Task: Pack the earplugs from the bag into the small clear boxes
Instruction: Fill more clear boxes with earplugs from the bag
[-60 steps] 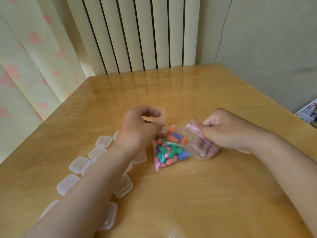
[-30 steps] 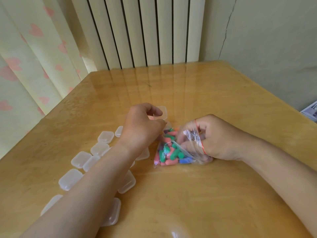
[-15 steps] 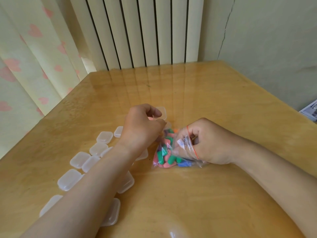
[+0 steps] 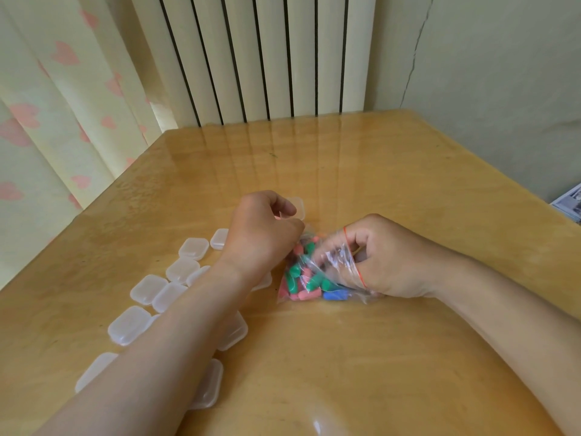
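On the table's [image 4: 361, 366] left side, spare small clear boxes [image 4: 147, 289] lie scattered, all lidded, none visibly filled. They sit the same as 2 s ago.

Left hand [image 4: 261, 237] hovers above them, fingers curled. It pinches one box [image 4: 298, 206] at its far side, raised just beside the bag [image 4: 333, 264]. That pose is basically unchanged across the last 2 s, though the inside of this box is hidden.

Centre: the bag lies flat on the table, with the earplugs [image 4: 295, 272] (pink, green, blue) all inside it, bunched toward the left end.

Right hand [image 4: 390, 259] is the change. 2 s ago it pinched the bag mouth from outside; now its fingers are pushed in through the mouth, and the red zip strip [image 4: 354, 256] rides across its knuckles. The fingers are curled under the film, but I can't tell whether they've caught an earplug.

Judgement: the bag is open and the fetch step is under way. No earplug is out yet, so packing has barely started. Next is likely pulling one out to the held box.
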`<move>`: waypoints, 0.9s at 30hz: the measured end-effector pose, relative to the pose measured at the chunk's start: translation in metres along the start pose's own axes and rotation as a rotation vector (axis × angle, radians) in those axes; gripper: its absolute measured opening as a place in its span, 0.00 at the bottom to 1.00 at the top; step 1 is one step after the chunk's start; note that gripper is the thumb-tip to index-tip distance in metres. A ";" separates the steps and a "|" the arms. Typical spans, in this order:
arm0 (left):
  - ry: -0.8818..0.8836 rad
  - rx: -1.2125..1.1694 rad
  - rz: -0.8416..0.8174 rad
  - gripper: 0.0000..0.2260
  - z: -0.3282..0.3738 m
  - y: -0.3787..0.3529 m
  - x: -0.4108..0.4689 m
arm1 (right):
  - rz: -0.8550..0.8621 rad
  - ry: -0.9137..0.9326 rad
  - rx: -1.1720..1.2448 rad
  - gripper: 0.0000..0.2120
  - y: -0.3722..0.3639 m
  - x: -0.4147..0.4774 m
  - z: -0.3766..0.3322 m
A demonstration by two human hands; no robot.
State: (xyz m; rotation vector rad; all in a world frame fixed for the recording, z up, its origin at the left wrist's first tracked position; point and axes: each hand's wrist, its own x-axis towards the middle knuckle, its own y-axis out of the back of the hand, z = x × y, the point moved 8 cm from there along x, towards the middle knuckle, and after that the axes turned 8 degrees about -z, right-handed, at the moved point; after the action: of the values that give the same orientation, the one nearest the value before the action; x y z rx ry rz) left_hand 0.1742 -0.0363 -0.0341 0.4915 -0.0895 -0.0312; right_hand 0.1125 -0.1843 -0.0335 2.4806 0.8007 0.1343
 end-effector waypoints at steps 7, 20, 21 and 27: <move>0.006 -0.032 -0.013 0.06 0.001 0.000 -0.001 | -0.016 -0.022 0.008 0.12 -0.001 0.000 -0.002; -0.008 0.004 0.004 0.06 0.001 0.004 0.001 | -0.018 0.059 -0.029 0.12 0.000 0.003 0.002; -0.008 -0.002 0.005 0.06 0.001 0.004 0.001 | -0.029 0.059 -0.049 0.14 -0.001 0.003 0.002; -0.015 0.005 -0.001 0.06 0.004 0.002 -0.001 | -0.064 0.041 -0.041 0.08 -0.003 0.003 0.006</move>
State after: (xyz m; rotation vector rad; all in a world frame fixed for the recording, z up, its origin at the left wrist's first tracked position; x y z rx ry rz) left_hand 0.1728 -0.0366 -0.0300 0.4968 -0.1043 -0.0361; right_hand 0.1148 -0.1827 -0.0404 2.4176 0.8848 0.1773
